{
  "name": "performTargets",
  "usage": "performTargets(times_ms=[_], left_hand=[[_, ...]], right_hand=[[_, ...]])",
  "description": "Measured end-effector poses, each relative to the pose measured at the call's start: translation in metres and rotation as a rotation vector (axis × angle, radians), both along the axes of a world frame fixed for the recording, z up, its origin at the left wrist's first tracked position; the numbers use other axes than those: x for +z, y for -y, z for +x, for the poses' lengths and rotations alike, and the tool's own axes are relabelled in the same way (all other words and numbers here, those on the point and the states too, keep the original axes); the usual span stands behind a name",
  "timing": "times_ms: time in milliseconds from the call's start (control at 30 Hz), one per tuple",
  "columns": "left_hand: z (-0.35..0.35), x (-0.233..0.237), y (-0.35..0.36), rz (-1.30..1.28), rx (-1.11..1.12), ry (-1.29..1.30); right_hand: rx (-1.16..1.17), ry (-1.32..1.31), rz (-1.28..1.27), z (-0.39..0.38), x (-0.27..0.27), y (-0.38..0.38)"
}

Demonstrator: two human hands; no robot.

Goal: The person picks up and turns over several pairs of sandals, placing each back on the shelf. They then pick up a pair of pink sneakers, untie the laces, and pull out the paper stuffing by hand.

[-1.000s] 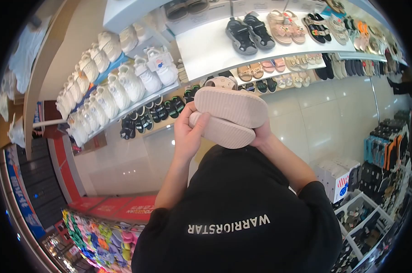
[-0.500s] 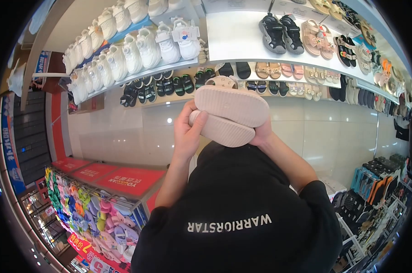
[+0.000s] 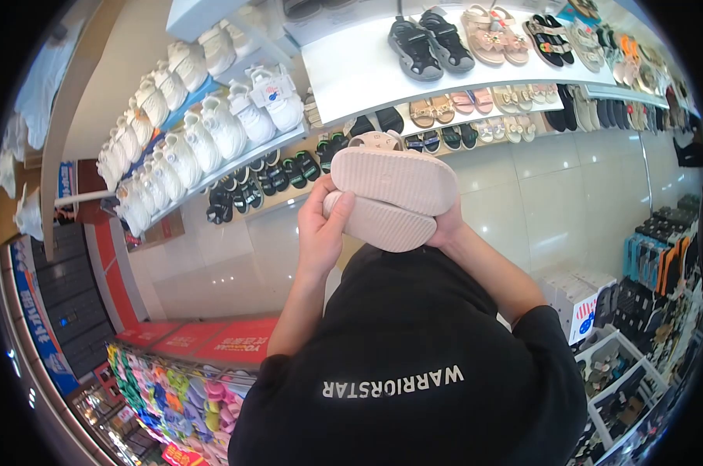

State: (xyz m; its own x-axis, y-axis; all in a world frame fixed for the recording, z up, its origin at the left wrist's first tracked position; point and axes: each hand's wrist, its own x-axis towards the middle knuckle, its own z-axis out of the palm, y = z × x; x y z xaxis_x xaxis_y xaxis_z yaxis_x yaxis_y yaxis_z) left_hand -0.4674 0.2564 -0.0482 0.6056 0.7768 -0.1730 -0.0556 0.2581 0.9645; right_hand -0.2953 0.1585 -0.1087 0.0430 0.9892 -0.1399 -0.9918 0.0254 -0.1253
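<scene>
A pair of pale pink sandals is held up in front of my chest, with their ribbed soles toward the camera. One sole lies above the other, the two touching. My left hand grips the left end of the lower sandal, its thumb pressed on the sole. At the right end, my right hand holds the pair from behind, and its fingers are mostly hidden by the soles. A patterned strap shows above the upper sole.
White sneakers line tiered shelves at the upper left. Sandals stand on a white shelf and on a lower one ahead. Colorful slippers hang by red boxes at lower left. A white box and footwear racks are at right.
The view has turned, so the shelves appear shifted left and tilted, and more of the right-hand racks and the white box shows. Both hands keep the same hold on the sandals.
</scene>
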Motion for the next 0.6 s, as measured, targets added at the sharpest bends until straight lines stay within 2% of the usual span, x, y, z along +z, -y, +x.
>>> performTargets(times_ms=[233, 600], left_hand=[[0.009, 0.002, -0.003, 0.013, -0.027, -0.016], [0.004, 0.004, -0.007, -0.025, 0.070, -0.028]], right_hand=[[-0.051, 0.016, -0.002, 0.006, 0.005, -0.002], [0.089, -0.087, -0.022, 0.003, -0.009, -0.016]])
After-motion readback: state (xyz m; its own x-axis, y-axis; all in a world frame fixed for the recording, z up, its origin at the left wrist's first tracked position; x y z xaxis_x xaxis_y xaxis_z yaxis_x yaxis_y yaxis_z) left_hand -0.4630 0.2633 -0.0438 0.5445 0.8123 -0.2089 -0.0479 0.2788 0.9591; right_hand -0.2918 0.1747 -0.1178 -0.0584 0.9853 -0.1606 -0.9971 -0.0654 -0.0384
